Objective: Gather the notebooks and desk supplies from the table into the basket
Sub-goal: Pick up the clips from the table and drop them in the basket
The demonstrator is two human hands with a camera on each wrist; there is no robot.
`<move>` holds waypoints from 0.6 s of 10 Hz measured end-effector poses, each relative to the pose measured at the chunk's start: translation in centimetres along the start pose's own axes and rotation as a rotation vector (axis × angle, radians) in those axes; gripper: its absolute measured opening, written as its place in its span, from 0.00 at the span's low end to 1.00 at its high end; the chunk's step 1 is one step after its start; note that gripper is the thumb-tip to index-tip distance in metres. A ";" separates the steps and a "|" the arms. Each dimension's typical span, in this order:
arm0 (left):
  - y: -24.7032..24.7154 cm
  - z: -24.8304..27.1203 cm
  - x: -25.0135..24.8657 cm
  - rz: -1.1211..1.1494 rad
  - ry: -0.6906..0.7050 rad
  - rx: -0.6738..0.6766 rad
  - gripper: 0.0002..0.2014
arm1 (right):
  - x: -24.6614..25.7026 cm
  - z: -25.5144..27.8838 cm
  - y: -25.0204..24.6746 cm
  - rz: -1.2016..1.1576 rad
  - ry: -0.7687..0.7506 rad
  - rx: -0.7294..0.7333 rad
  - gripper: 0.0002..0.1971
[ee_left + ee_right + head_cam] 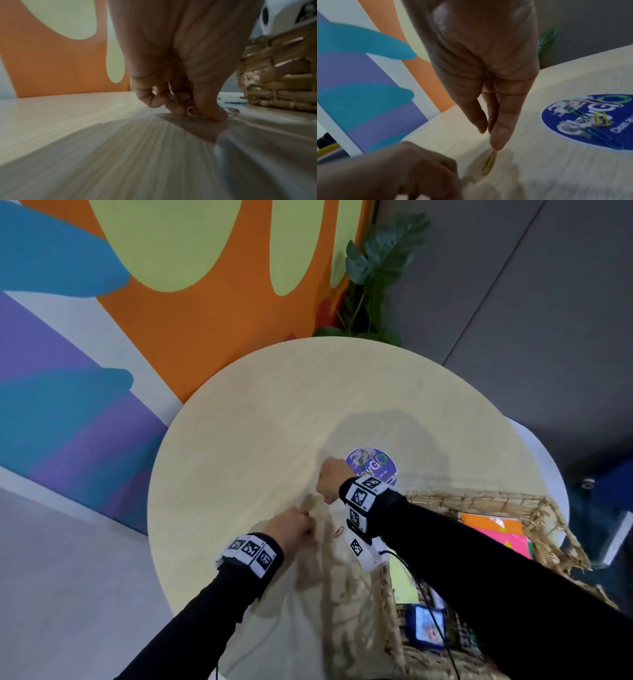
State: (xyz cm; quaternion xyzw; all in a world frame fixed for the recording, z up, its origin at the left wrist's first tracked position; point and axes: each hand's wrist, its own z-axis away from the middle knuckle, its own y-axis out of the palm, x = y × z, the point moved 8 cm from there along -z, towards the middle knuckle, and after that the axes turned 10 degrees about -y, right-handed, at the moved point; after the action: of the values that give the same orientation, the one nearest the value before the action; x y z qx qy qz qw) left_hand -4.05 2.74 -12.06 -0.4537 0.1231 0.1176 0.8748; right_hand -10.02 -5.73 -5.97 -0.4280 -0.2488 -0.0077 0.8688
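My left hand [193,113] is low on the round table [257,440], pinching a small white paper clip [189,109] between thumb and finger against the wood. My right hand [491,142] points straight down just beyond it, and a yellow paper clip [489,165] dangles from its thumb and fingertip. A red paper clip [338,532] lies loose between my wrists. Several more clips [599,120] rest on a round blue sticker [371,462] behind the right hand. The woven basket [479,497] stands at the table's right, under my right forearm.
Inside the basket lie orange and pink notebooks [496,532] and a blue-framed object [424,628]. A potted plant [376,268] stands behind the table by the painted wall. In the left wrist view the basket wall [278,81] is close on the right.
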 end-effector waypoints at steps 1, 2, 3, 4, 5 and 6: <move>-0.9 1.2 0.5 0.086 -0.021 -0.069 0.10 | -0.8 -0.6 1.2 0.023 0.064 0.004 0.06; -2.0 2.4 1.7 0.208 -0.054 -0.186 0.07 | -1.6 -2.2 2.9 -0.074 0.065 -0.028 0.20; -2.9 3.7 3.2 0.291 -0.088 -0.274 0.07 | -0.7 -2.2 3.3 -0.086 0.070 -0.015 0.23; -3.0 5.2 4.7 0.352 -0.144 -0.312 0.05 | -0.2 -2.5 3.4 -0.094 0.065 -0.019 0.22; -2.4 6.1 5.9 0.382 -0.193 -0.325 0.04 | 0.2 -1.9 3.0 -0.048 0.076 0.014 0.21; -1.7 6.5 6.1 0.403 -0.239 -0.299 0.02 | -0.1 -2.1 3.1 0.041 0.027 0.055 0.22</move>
State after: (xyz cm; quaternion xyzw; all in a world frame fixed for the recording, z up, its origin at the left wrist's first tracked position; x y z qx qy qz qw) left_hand 2.97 7.67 -9.13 -0.5270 0.0883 0.3587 0.7654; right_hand -8.50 -5.37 -9.42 -0.4088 -0.2282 0.0110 0.8835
